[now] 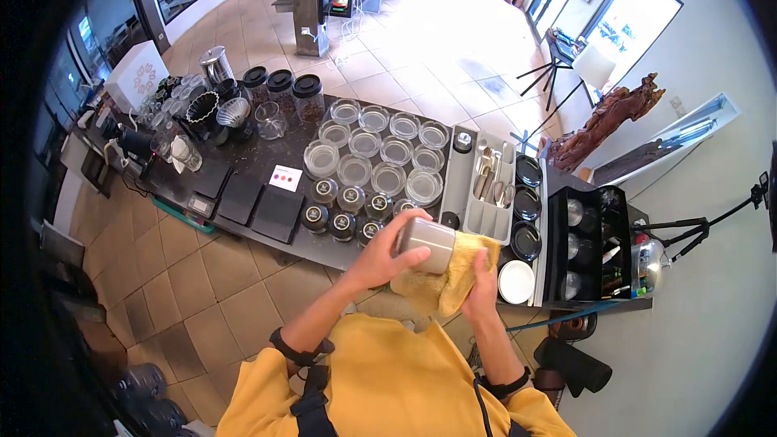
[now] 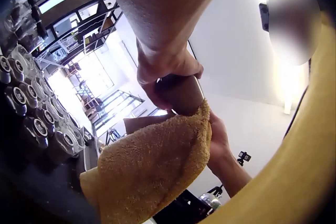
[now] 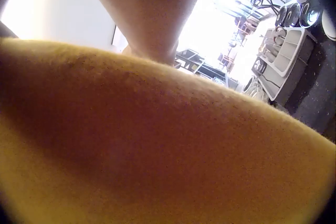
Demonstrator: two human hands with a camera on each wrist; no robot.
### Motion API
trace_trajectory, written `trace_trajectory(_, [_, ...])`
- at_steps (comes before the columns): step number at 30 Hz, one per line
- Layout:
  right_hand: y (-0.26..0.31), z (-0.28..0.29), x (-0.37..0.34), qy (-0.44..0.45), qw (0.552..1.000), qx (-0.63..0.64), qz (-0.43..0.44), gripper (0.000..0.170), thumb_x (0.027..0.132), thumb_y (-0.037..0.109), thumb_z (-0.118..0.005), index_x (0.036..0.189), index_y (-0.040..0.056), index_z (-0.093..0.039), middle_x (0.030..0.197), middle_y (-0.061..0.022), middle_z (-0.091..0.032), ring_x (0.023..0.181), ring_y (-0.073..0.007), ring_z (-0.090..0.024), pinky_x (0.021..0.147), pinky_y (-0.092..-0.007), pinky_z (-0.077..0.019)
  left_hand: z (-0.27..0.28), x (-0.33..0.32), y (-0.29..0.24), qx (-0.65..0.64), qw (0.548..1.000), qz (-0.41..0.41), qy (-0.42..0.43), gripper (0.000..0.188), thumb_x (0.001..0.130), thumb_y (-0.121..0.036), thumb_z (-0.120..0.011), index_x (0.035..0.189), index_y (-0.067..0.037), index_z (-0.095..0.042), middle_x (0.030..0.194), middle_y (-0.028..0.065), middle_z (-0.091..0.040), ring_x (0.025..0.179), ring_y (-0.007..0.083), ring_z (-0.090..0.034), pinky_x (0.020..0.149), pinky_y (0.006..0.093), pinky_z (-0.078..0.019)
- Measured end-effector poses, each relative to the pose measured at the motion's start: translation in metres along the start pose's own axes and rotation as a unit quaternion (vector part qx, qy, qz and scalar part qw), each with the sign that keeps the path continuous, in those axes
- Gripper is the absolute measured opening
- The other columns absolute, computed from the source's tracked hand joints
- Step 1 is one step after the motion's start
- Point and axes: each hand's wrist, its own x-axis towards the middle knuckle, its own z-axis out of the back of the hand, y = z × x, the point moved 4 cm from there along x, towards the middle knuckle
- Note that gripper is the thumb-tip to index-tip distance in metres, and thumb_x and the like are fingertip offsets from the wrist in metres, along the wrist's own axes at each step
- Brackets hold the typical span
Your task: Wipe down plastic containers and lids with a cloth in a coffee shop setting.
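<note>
In the head view the left hand [image 1: 382, 257] grips a grey cylindrical container [image 1: 427, 244] lying on its side, fingers and thumb curled round it. The right hand [image 1: 481, 290] holds a yellow cloth [image 1: 463, 269] against the container's right end, its thumb over the cloth. Seen from the left wrist, the cloth [image 2: 152, 166] hangs in a broad fold below the container [image 2: 184, 95]. Most of the right hand is hidden in the right wrist view, where a yellow surface [image 3: 157, 140] fills the lower part.
Glass jars [image 1: 354, 170] stand in rows on the dark counter, beside dark-lidded jars [image 1: 342, 224]. A cutlery tray [image 1: 491, 214], black round dishes [image 1: 527, 204] and a white dish [image 1: 516, 282] lie to the right. A black caddy [image 1: 588, 247] stands at the right end; black scales [image 1: 277, 213] lie left.
</note>
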Motion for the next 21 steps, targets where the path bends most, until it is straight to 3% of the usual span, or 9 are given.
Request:
trace_trajectory(2, [0.009, -0.003, -0.003, -0.064, 0.984, 0.159, 0.059, 0.055, 0.1, 0.045, -0.049, 0.133, 0.0013, -0.045, 0.125, -0.0131, -0.058, 0.112, -0.0254, -0.059, 0.096, -0.0407, -0.0485, 0.006, 0.003, 0.003, -0.061, 0.994, -0.05, -0.07, 0.05, 0.088, -0.031, -0.066, 0.128, -0.007, -0.047, 0.108, 0.0071, -0.057, 0.094, 0.0165, -0.058, 0.086, 0.0318, -0.0476])
trace_trajectory(4, [0.007, 0.002, -0.009, -0.057, 0.984, 0.138, 0.098, 0.06, 0.1, 0.049, -0.044, 0.137, 0.0014, -0.041, 0.131, -0.0148, -0.054, 0.122, -0.0292, -0.053, 0.102, -0.0447, -0.0441, 0.009, 0.002, 0.003, -0.054, 0.994, -0.056, -0.082, 0.045, 0.091, -0.033, -0.06, 0.125, -0.007, -0.048, 0.106, 0.0061, -0.056, 0.094, 0.0156, -0.057, 0.085, 0.031, -0.0472])
trace_trajectory(7, [0.012, -0.014, -0.022, 0.078, 0.962, -0.14, 0.222, 0.062, 0.101, 0.044, -0.043, 0.141, -0.0026, -0.038, 0.139, -0.0177, -0.048, 0.126, -0.034, -0.049, 0.108, -0.0447, -0.0367, 0.001, -0.004, 0.012, -0.14, 0.982, 0.101, -0.076, 0.045, 0.094, -0.039, -0.051, 0.124, -0.006, -0.048, 0.104, 0.0064, -0.057, 0.095, 0.0132, -0.055, 0.083, 0.0273, -0.0459])
trace_trajectory(8, [0.001, -0.014, -0.007, 0.131, 0.85, -0.344, 0.376, 0.047, 0.096, 0.035, -0.053, 0.129, 0.0012, -0.057, 0.138, -0.0192, -0.049, 0.128, -0.037, -0.044, 0.107, -0.0473, -0.0333, -0.003, -0.002, 0.02, -0.139, 0.983, 0.1, -0.072, 0.045, 0.094, -0.039, -0.051, 0.124, -0.006, -0.048, 0.104, 0.0064, -0.057, 0.095, 0.0132, -0.055, 0.083, 0.0273, -0.0459])
trace_trajectory(10, [0.017, -0.038, -0.012, 0.144, 0.727, -0.517, 0.428, 0.036, 0.084, 0.027, -0.063, 0.114, 0.0079, -0.069, 0.134, -0.0194, -0.051, 0.125, -0.039, -0.042, 0.103, -0.0493, -0.0327, -0.007, 0.002, 0.035, -0.154, 0.983, 0.041, -0.09, 0.042, 0.096, -0.037, -0.049, 0.122, -0.005, -0.05, 0.101, 0.0066, -0.057, 0.086, 0.0115, -0.054, 0.076, 0.025, -0.0461])
trace_trajectory(13, [0.019, -0.049, -0.009, 0.09, 0.723, -0.5, 0.468, 0.039, 0.073, 0.027, -0.069, 0.109, 0.0131, -0.072, 0.126, -0.0177, -0.054, 0.119, -0.0384, -0.045, 0.098, -0.048, -0.0354, -0.008, -0.003, 0.029, -0.092, 0.992, 0.016, -0.081, 0.039, 0.098, -0.036, -0.044, 0.12, -0.004, -0.051, 0.1, 0.0073, -0.058, 0.085, 0.0119, -0.053, 0.077, 0.0261, -0.045])
trace_trajectory(18, [0.025, -0.055, -0.001, 0.07, 0.745, -0.417, 0.516, 0.04, 0.071, 0.021, -0.074, 0.109, 0.0094, -0.067, 0.116, -0.0162, -0.056, 0.109, -0.0374, -0.051, 0.094, -0.0477, -0.0404, -0.018, -0.02, 0.027, -0.039, 0.992, 0.046, -0.107, 0.04, 0.097, -0.036, -0.044, 0.124, -0.006, -0.048, 0.098, 0.0064, -0.057, 0.086, 0.0124, -0.054, 0.078, 0.0287, -0.0463])
trace_trajectory(20, [0.025, -0.056, -0.001, 0.054, 0.762, -0.376, 0.525, 0.042, 0.07, 0.017, -0.075, 0.109, 0.0073, -0.065, 0.114, -0.0163, -0.056, 0.105, -0.0369, -0.054, 0.092, -0.0469, -0.0426, -0.022, -0.02, 0.013, -0.021, 0.993, 0.075, -0.093, 0.047, 0.098, -0.039, -0.041, 0.124, 0.0, -0.046, 0.11, 0.0091, -0.056, 0.101, 0.0138, -0.052, 0.088, 0.0266, -0.0431])
trace_trajectory(21, [0.023, -0.054, -0.001, 0.034, 0.775, -0.364, 0.515, 0.035, 0.078, 0.019, -0.071, 0.108, 0.0042, -0.061, 0.115, -0.0186, -0.055, 0.105, -0.0358, -0.055, 0.091, -0.0448, -0.0442, -0.023, -0.02, 0.011, -0.017, 0.994, 0.06, -0.09, 0.044, 0.097, -0.037, -0.043, 0.124, -0.002, -0.046, 0.109, 0.0088, -0.056, 0.099, 0.0143, -0.053, 0.086, 0.0274, -0.0442])
